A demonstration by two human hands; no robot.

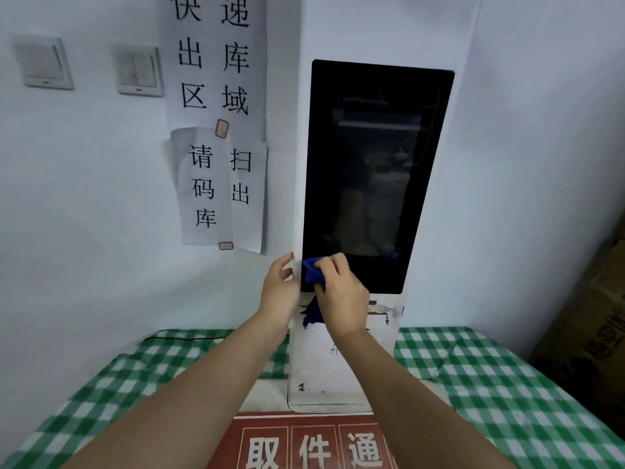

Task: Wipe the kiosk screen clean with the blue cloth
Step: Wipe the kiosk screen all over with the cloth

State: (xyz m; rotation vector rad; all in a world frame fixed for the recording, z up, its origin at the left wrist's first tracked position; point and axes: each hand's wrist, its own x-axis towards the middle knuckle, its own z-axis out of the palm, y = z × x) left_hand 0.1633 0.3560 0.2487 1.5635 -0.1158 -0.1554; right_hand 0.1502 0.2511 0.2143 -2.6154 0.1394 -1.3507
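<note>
A: Screen first. We had the kiosk screen (375,170) dark, upright in its white kiosk body (341,360), which stood on the bench (490,377) under a green checked cloth.

B: Blue cloth?

A: We logged the blue cloth (314,272) at the screen's bottom-left corner, bunched against the glass, with a tail hanging down below the screen's lower edge over the white body.

B: Right hand (341,296) grip?

A: Fingers were curled round the blue cloth, clamped on it, knuckles toward us, sitting over the screen's lower-left corner.

B: Left hand (279,289)?

A: Just left of the screen, on the kiosk body's left edge. We saw the thumb on the front of that edge and the fingers reaching behind it. Looked like a hold on the edge, but we couldn't tell how tight, the fingers were partly hidden.

B: Rest?

A: Left of the screen we noted two paper notices (220,130) taped on the wall, one above the other, black characters. Further left of the screen, two wall switches (138,71). Below the screen, at the frame's bottom edge, a red sign (304,445) with white characters lay on the bench. Right of the screen, low, a cardboard box (595,333) stood at the frame edge.
</note>
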